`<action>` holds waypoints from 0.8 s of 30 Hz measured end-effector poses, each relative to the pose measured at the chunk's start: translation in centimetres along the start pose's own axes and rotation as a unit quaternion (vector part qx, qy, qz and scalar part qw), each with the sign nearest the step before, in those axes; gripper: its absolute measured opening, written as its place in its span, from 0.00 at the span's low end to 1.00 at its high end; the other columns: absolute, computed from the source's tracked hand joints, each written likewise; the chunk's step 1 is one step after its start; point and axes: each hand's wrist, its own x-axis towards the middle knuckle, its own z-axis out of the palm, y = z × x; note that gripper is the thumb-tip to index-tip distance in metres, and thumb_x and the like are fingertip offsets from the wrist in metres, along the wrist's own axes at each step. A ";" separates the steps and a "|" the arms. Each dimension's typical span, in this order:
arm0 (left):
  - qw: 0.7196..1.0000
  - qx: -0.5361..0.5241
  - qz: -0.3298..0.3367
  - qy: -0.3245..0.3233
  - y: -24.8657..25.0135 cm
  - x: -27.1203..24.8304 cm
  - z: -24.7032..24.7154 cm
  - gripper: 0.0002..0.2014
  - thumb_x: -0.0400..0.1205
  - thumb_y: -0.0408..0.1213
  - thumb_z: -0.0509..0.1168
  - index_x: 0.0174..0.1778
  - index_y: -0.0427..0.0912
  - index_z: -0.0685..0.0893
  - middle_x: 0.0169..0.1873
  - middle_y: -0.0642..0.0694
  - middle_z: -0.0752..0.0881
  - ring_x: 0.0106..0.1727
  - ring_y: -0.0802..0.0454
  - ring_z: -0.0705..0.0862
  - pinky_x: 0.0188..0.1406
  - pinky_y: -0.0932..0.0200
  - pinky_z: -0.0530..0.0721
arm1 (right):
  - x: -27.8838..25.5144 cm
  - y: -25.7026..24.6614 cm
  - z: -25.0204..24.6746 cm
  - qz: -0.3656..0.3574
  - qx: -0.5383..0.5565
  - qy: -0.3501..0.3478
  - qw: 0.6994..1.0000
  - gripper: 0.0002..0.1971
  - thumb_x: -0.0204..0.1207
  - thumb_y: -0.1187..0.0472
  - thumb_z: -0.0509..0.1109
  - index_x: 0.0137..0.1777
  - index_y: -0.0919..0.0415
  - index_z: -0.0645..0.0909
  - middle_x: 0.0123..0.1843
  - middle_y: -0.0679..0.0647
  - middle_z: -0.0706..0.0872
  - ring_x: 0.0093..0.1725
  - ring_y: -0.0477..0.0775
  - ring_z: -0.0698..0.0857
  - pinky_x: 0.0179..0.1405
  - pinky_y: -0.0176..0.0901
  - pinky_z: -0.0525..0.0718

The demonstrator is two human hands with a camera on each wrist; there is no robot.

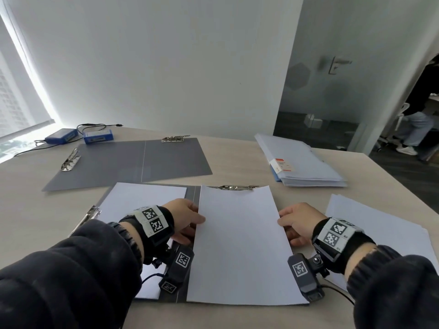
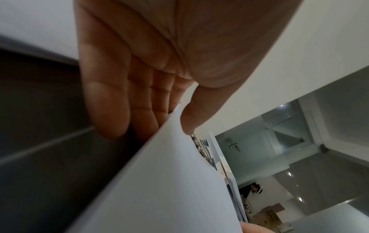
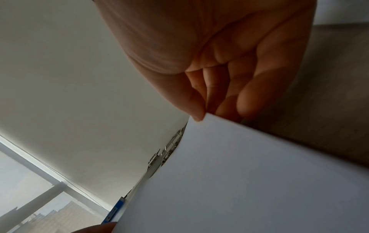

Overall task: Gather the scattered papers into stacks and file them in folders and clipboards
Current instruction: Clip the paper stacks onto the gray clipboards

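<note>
Pale wood tabletop [image 1: 28,198] runs under everything, with a white wall and a bright window beyond it. Both hands grip one stack of white paper [image 1: 240,248] by its side edges: the left hand [image 1: 184,219] has its thumb on top of the left edge and its fingers [image 2: 107,100] beneath, while the right hand [image 1: 297,222] pinches the right edge the same way, its thumb on top and its fingers [image 3: 247,100] curled under. Beneath this stack lies an open grey folder [image 1: 190,233], whose metal clip [image 1: 237,187] shows just past the far edge of the paper. Just left of the left hand, on the folder's other leaf, lies a second white sheet [image 1: 142,198] — a side clip [image 1: 86,218] sits at its outer edge. Further out beyond the left hand, a second open grey folder [image 1: 133,162] lies flat with its own clips, and past it two blue boxes [image 1: 98,136] with black cables. Beyond the right hand sits a thick pile of papers [image 1: 304,162] bearing a red-and-white label, and just right of that hand a loose fan of sheets [image 1: 380,224] — slightly spread.
</note>
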 end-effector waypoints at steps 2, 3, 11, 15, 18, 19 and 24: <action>1.000 0.020 0.009 0.020 0.1 -0.1 -0.1 0.14 0.82 0.39 0.71 0.62 0.47 0.82 0.51 0.45 0.89 0.43 0.50 0.91 0.30 0.53 0.90 | 0.1 -0.1 0.0 -0.001 -0.003 0.000 1.000 0.08 0.81 0.70 0.67 0.56 0.61 0.84 0.41 0.62 0.90 0.26 0.54 0.84 0.30 0.42 0.81; 0.999 0.026 0.011 0.026 0.2 -0.1 -0.1 0.15 0.81 0.40 0.72 0.64 0.46 0.81 0.52 0.45 0.89 0.44 0.50 0.91 0.28 0.54 0.89 | 0.1 -0.1 0.0 -0.001 -0.004 -0.001 1.000 0.08 0.81 0.69 0.67 0.56 0.60 0.84 0.42 0.62 0.90 0.27 0.54 0.84 0.31 0.43 0.81; 0.993 0.104 0.016 0.060 0.8 0.2 -0.1 0.14 0.82 0.47 0.70 0.61 0.46 0.84 0.46 0.45 0.85 0.42 0.53 0.87 0.23 0.58 0.87 | 0.5 0.0 0.2 0.006 -0.019 -0.002 1.000 0.08 0.81 0.66 0.68 0.56 0.59 0.84 0.40 0.59 0.88 0.30 0.55 0.83 0.29 0.42 0.82; 0.976 0.195 0.047 0.084 1.0 1.1 -0.6 0.18 0.81 0.49 0.69 0.64 0.45 0.81 0.52 0.45 0.86 0.47 0.47 0.87 0.39 0.52 0.92 | 0.5 -0.2 -0.2 -0.027 -0.003 0.049 0.998 0.05 0.80 0.61 0.70 0.52 0.58 0.85 0.39 0.57 0.83 0.32 0.55 0.81 0.28 0.43 0.82; 0.944 0.296 0.109 0.097 1.4 2.1 -0.7 0.26 0.80 0.53 0.69 0.73 0.50 0.77 0.66 0.51 0.82 0.59 0.51 0.82 0.58 0.59 0.80 | 0.5 -1.0 -0.1 -0.054 0.041 0.032 0.997 0.05 0.81 0.60 0.69 0.53 0.59 0.85 0.44 0.60 0.85 0.34 0.55 0.82 0.28 0.43 0.82; 0.937 0.311 0.124 0.094 1.8 2.3 -0.7 0.27 0.79 0.54 0.69 0.74 0.52 0.77 0.68 0.52 0.80 0.62 0.52 0.81 0.61 0.60 0.78 | 0.4 -1.4 0.2 -0.060 0.057 0.013 0.996 0.06 0.82 0.59 0.70 0.55 0.59 0.84 0.46 0.60 0.85 0.36 0.55 0.83 0.28 0.43 0.82; 0.900 0.395 0.176 0.058 3.1 3.7 0.1 0.30 0.76 0.57 0.72 0.75 0.60 0.75 0.75 0.54 0.74 0.67 0.51 0.79 0.66 0.55 0.79 | 1.4 -2.9 1.9 -0.061 0.149 -0.040 0.986 0.09 0.83 0.59 0.70 0.59 0.62 0.84 0.54 0.60 0.88 0.44 0.57 0.89 0.35 0.47 0.88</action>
